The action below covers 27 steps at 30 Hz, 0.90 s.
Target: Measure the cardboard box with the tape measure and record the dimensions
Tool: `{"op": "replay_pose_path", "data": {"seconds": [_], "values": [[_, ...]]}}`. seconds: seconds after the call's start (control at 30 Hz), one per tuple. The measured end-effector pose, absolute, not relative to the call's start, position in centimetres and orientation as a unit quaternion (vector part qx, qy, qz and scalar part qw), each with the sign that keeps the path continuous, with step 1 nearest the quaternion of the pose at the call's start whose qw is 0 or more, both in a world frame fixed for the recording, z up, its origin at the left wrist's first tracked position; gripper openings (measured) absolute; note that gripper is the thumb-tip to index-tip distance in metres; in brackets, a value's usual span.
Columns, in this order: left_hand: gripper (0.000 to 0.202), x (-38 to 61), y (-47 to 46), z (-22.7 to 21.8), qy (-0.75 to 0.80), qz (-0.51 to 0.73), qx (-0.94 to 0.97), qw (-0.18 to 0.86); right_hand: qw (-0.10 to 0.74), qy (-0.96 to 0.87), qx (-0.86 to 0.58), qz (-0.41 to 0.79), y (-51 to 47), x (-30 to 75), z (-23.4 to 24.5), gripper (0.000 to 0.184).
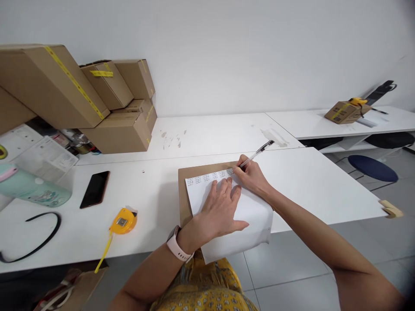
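My left hand [220,207] lies flat with fingers spread on a white sheet of paper [249,216], holding it down. The sheet rests on a flat brown cardboard piece [185,194] at the front edge of the white table [308,181] and hangs over that edge. My right hand [253,177] is closed on a pen [259,152], with its tip on a row of small printed text [209,177] along the paper's top edge. A pale pink watch [177,245] sits on my left wrist.
A yellow tape measure [123,221] and a black phone [94,189] lie left of the paper. Further left are a mint bottle [32,189] and a black strap [39,235]. Stacked cardboard boxes [106,101] stand at back left. A small box [345,112] and blue stool [372,168] are at right.
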<state>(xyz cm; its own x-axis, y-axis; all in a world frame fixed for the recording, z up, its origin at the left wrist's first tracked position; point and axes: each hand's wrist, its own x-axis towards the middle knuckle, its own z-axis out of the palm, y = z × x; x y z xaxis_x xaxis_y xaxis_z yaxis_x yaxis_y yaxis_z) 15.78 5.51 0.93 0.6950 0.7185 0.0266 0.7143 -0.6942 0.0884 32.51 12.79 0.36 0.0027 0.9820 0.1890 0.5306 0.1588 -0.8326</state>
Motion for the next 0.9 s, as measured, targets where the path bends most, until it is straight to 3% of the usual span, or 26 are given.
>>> {"op": "replay_pose_path", "data": {"seconds": [0.9], "values": [[0.094, 15.72, 5.54, 1.05, 0.388, 0.027, 0.921, 0.037, 0.407, -0.645, -0.588, 0.268, 12.69, 32.57, 0.29, 0.017]]}}
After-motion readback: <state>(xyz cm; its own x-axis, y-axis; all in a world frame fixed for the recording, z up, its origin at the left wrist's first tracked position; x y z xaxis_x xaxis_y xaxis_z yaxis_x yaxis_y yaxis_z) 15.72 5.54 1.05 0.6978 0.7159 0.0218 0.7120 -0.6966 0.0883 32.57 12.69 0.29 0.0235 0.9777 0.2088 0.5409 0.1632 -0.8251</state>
